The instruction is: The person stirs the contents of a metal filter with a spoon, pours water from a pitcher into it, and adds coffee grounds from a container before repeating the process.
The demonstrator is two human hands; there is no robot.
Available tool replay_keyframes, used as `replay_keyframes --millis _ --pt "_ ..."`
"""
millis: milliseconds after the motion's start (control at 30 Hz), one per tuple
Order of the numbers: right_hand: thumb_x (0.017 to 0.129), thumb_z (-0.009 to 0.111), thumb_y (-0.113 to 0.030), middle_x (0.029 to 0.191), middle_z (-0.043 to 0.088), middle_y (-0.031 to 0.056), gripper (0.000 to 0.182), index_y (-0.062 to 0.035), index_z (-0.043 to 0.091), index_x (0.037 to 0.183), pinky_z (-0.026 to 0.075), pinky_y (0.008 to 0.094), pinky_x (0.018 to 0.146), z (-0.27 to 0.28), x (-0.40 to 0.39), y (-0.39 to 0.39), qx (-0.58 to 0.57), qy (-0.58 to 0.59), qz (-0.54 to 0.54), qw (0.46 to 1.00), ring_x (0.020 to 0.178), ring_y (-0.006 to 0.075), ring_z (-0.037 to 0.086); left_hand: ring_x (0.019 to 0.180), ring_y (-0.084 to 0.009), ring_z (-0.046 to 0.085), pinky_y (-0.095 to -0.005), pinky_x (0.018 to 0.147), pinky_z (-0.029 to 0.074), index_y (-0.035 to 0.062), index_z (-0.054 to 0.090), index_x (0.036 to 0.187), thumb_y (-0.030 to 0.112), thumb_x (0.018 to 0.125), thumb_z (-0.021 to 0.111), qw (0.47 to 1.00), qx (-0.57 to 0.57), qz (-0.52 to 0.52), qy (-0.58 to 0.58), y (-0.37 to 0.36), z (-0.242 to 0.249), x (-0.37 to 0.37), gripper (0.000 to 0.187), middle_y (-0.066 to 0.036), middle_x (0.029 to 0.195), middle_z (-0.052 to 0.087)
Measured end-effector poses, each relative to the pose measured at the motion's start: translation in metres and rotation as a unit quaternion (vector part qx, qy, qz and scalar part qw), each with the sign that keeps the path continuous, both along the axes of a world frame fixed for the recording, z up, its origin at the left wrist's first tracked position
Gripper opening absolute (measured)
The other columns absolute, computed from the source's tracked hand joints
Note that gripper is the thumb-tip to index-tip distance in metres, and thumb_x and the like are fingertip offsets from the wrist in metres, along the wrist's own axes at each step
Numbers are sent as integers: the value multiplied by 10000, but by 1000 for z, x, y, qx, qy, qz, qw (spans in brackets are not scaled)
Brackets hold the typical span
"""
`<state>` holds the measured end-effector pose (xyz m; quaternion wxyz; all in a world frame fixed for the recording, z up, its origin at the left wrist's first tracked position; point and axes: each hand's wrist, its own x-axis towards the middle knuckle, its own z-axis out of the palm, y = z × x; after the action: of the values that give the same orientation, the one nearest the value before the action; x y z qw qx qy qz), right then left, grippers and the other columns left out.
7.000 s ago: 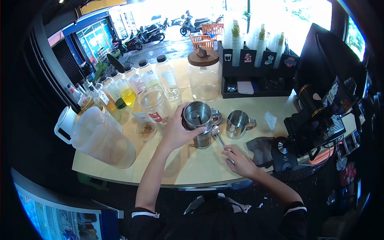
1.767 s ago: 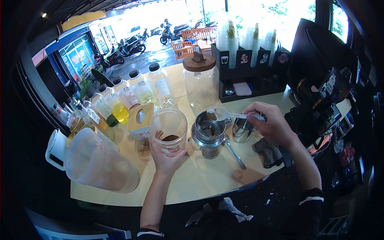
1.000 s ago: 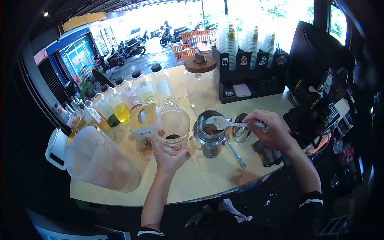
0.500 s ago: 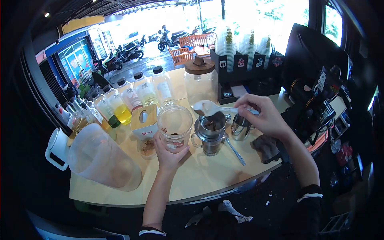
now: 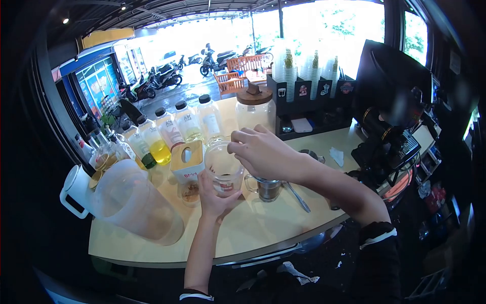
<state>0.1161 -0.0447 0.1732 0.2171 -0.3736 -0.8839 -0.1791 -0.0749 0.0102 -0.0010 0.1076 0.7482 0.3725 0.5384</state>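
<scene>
My left hand (image 5: 215, 198) is wrapped round the lower side of a clear jar (image 5: 223, 167), with a little dark brown stuff inside. Over the jar's mouth, my right hand (image 5: 266, 154) has its fingers pinched together on the white spoon; the spoon itself is hidden by the hand and jar. Just right of the jar stands a glass mug (image 5: 268, 191). The metal coffee dripper on it is mostly covered by my right hand and forearm. A metal spoon (image 5: 298, 198) lies on the counter beside the mug.
A large frosted pitcher (image 5: 139, 202) stands left, near a tissue box (image 5: 187, 166). Several bottles (image 5: 163, 147) line the far edge. Behind my right hand is a wooden-lidded jar (image 5: 255, 115); a black cup holder (image 5: 314, 101) and a coffee machine (image 5: 385, 121) stand right.
My right hand has moved left with the white spoon, from above the dripper to the jar's mouth. The spoon has dropped out of sight. My left hand keeps its hold.
</scene>
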Motion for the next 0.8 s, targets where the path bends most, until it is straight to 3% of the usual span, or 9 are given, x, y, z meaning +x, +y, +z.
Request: replay_keyframes --millis 100,267,333,433,533,600,633,733,800 --pt "859 549 -118 988 570 110 147 -29 613 957 433 400 848 6 4 -7 -12 64 11 998 950 267 576 1135 -330 502 -427 972 415 13 299 1344 294 544 888 997 -61 10 -45 3 -4 -3 1032 -197 1207 492" --pt "840 603 -108 1023 562 110 166 -21 614 981 440 388 838 -4 38 -15 30 205 -1 978 969 292 570 1158 -322 495 -417 979 407 12 285 1360 306 577 883 992 -74 -4 -100 14 -14 -4 1029 -210 1235 490" --pt "834 612 -123 1001 560 109 161 -27 602 963 450 389 815 -11 53 -19 23 249 2 968 908 287 582 1157 -322 498 -412 978 407 12 279 1366 311 586 881 991 -72 -11 -116 15 -16 -4 1030 -211 1233 495" --pt "823 631 -66 966 561 97 142 8 603 941 475 306 718 -27 78 -25 -17 372 -43 927 816 207 585 1200 -317 459 -414 1004 378 8 262 1380 326 594 878 989 -91 -15 -113 14 -17 -4 1048 -206 1278 458" --pt "819 637 -66 959 564 96 142 4 609 939 473 310 730 -53 113 -24 -45 397 -107 910 807 195 576 1256 -310 399 -429 1038 333 3 270 1382 326 632 852 995 -2 28 -95 15 -12 -4 1003 -192 1334 404" --pt "819 629 -63 956 562 104 165 1 604 970 474 321 745 -73 138 -23 -64 406 -135 902 804 207 574 1277 -298 363 -439 1048 306 1 291 1375 303 680 812 981 76 74 -165 4 1 -5 920 -174 1362 365" --pt "833 613 -76 971 567 109 185 1 599 1001 476 328 758 -86 150 -22 -91 405 -171 894 815 217 576 1235 -303 404 -434 1033 320 4 362 1340 259 719 770 972 138 99 -163 -4 10 -2 786 -167 1313 418" --pt "866 575 -105 1010 574 123 223 5 587 1059 477 342 785 -118 176 -23 -148 405 -228 873 837 240 579 1178 -311 453 -406 1004 354 1 419 1301 224 727 753 975 199 45 -86 -19 16 6 700 -170 1270 458" --pt "885 553 -120 1035 576 131 241 10 579 1086 477 348 797 -141 194 -19 -179 403 -251 862 849 253 580 1163 -313 470 -401 992 371 0 437 1286 222 726 758 984 173 7 -32 -36 32 26 683 -173 1252 474"
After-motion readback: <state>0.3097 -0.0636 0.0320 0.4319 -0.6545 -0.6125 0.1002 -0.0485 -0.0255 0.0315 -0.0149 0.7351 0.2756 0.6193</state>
